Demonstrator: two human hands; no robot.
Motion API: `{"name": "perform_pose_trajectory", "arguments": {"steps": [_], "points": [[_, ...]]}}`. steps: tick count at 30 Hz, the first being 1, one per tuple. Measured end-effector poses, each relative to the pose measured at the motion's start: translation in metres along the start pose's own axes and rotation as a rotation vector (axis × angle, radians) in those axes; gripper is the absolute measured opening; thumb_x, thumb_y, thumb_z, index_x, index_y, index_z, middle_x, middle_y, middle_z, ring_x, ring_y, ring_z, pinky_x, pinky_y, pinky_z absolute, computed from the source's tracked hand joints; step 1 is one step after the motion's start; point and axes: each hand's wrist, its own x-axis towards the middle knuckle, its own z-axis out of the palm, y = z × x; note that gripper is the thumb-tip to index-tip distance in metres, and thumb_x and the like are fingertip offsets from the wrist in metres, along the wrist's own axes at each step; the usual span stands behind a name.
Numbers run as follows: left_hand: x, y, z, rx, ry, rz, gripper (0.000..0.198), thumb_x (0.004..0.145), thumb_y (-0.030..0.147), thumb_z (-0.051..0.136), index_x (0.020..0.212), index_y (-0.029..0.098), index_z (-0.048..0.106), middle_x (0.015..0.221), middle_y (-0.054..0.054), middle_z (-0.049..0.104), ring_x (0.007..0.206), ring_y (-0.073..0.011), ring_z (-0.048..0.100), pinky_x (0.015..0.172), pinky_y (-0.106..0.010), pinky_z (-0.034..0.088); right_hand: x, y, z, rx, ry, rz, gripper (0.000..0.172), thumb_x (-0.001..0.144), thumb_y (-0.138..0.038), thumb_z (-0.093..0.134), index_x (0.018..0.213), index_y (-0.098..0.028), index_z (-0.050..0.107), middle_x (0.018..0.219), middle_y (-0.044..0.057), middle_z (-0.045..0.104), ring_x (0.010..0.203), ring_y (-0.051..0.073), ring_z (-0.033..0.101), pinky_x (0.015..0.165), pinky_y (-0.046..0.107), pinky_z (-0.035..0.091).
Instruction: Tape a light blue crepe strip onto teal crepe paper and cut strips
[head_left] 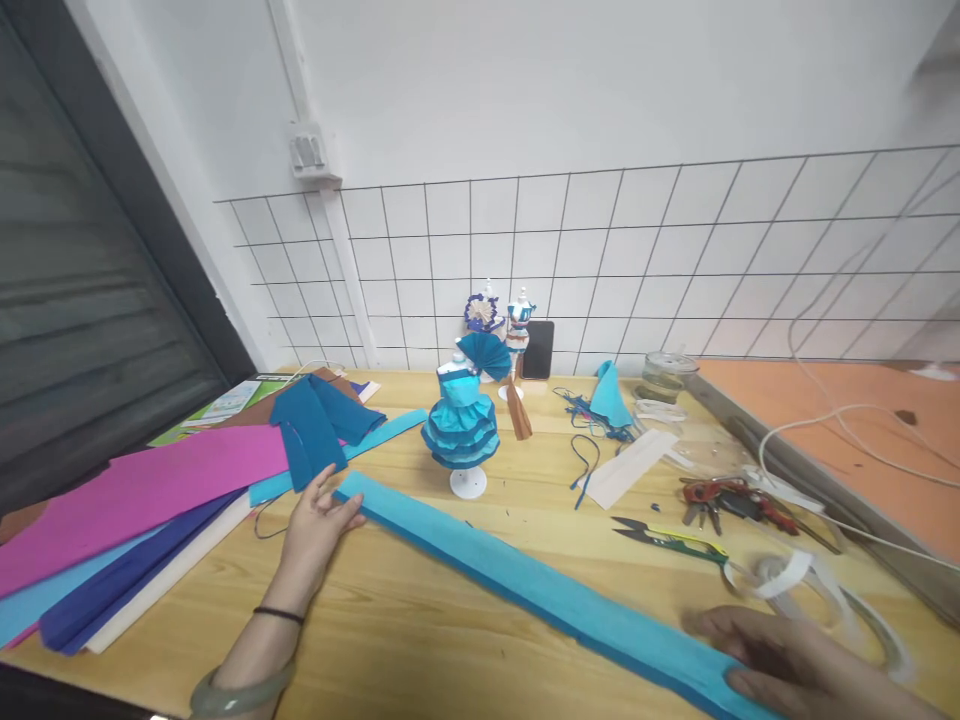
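Observation:
A long folded strip of light blue crepe paper (517, 575) stretches diagonally across the wooden table in front of me. My left hand (319, 522) holds its far left end between thumb and fingers. At the near right end, my right hand (795, 660) grips the strip with the thumb on top; it is slightly blurred. Beyond the strip stands a small dress form (461, 420) on a white base, wearing a tiered blue paper dress with a pleated dark teal fan (486, 355) at its top.
Left: pink crepe paper (187, 465) and teal crepe paper (307, 425) sheets. Right: thread snips (671, 540), keys (739, 500), white tape (787, 580), a white paper piece (630, 468) and a glass jar (667, 375). Behind: two smaller decorated forms and a phone (538, 350).

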Motion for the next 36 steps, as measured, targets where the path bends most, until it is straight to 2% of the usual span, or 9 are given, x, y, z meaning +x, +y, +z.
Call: {"name": "perform_pose_trajectory", "arguments": {"steps": [5,9,13,18,21,24,27,32,36], "points": [[0.007,-0.005,-0.006,0.016,0.078,-0.003,0.083,0.049,0.025,0.078,0.124,0.018,0.044,0.057,0.01,0.047,0.054,-0.0075,0.056,0.053,-0.019,0.054,-0.008,-0.015,0.0,-0.231,0.151,-0.023,0.028,0.073,-0.028,0.062,0.1,-0.03,0.068,0.094,-0.001,0.072,0.085,0.022,0.066,0.069,0.022,0.053],[0.012,-0.008,-0.008,0.037,0.096,-0.007,0.08,0.05,0.027,0.078,0.123,0.019,0.045,0.062,0.008,0.051,0.059,-0.0085,0.057,0.058,-0.021,0.055,0.006,-0.024,-0.011,-0.48,0.305,-0.119,0.019,0.081,-0.032,0.053,0.087,-0.027,0.07,0.086,0.002,0.072,0.075,0.02,0.067,0.062,0.024,0.054],[0.014,-0.009,-0.009,0.091,0.087,0.005,0.08,0.053,0.031,0.076,0.125,0.02,0.042,0.071,0.004,0.056,0.066,-0.0118,0.06,0.066,-0.029,0.055,0.034,-0.022,-0.019,-0.76,0.452,-0.309,0.031,0.085,-0.017,0.038,0.095,-0.022,0.067,0.099,0.009,0.07,0.088,0.022,0.066,0.071,0.029,0.054],[0.017,-0.011,-0.012,0.241,0.116,0.075,0.079,0.055,0.037,0.072,0.125,0.017,0.042,0.1,-0.009,0.06,0.093,-0.0223,0.061,0.089,-0.043,0.046,0.059,-0.007,-0.015,-0.864,0.444,-0.388,0.032,0.079,-0.007,0.04,0.092,-0.018,0.067,0.091,0.011,0.071,0.081,0.023,0.067,0.068,0.033,0.055],[0.016,-0.011,-0.012,0.345,0.122,0.126,0.074,0.057,0.039,0.07,0.124,0.019,0.045,0.118,-0.013,0.053,0.112,-0.0289,0.05,0.098,-0.046,0.038,0.059,0.0,-0.014,-0.865,0.458,-0.394,0.032,0.08,-0.008,0.041,0.097,-0.017,0.066,0.088,0.011,0.071,0.08,0.024,0.067,0.069,0.035,0.054],[0.012,-0.009,-0.01,0.592,0.123,0.248,0.063,0.063,0.043,0.064,0.12,0.019,0.05,0.123,-0.014,0.052,0.116,-0.0307,0.047,0.101,-0.048,0.033,0.051,0.003,-0.015,-0.862,0.507,-0.377,0.035,0.082,-0.011,0.038,0.107,-0.014,0.062,0.099,0.015,0.07,0.089,0.026,0.066,0.073,0.038,0.054],[0.008,-0.009,-0.008,0.817,0.063,0.426,0.053,0.071,0.047,0.053,0.114,0.017,0.054,0.117,-0.013,0.056,0.112,-0.0292,0.05,0.1,-0.044,0.035,0.043,-0.003,-0.015,-0.656,0.62,-0.328,0.032,0.085,-0.018,0.039,0.11,-0.02,0.058,0.105,0.012,0.068,0.094,0.027,0.064,0.076,0.04,0.052],[0.009,-0.014,-0.006,0.846,-0.02,0.52,0.042,0.073,0.047,0.05,0.103,0.019,0.06,0.11,-0.011,0.06,0.102,-0.0275,0.055,0.095,-0.041,0.04,0.044,-0.027,-0.02,0.267,0.902,-0.222,0.019,0.082,-0.039,0.053,0.092,-0.023,0.056,0.103,0.009,0.067,0.099,0.026,0.062,0.086,0.043,0.048],[0.012,-0.016,-0.007,0.849,-0.015,0.55,0.036,0.073,0.046,0.051,0.094,0.02,0.062,0.104,-0.01,0.062,0.1,-0.0276,0.056,0.094,-0.042,0.041,0.05,-0.031,-0.031,0.453,0.941,-0.189,0.024,0.088,-0.044,0.041,0.075,-0.024,0.046,0.082,0.004,0.07,0.082,0.023,0.069,0.077,0.041,0.054]]}}
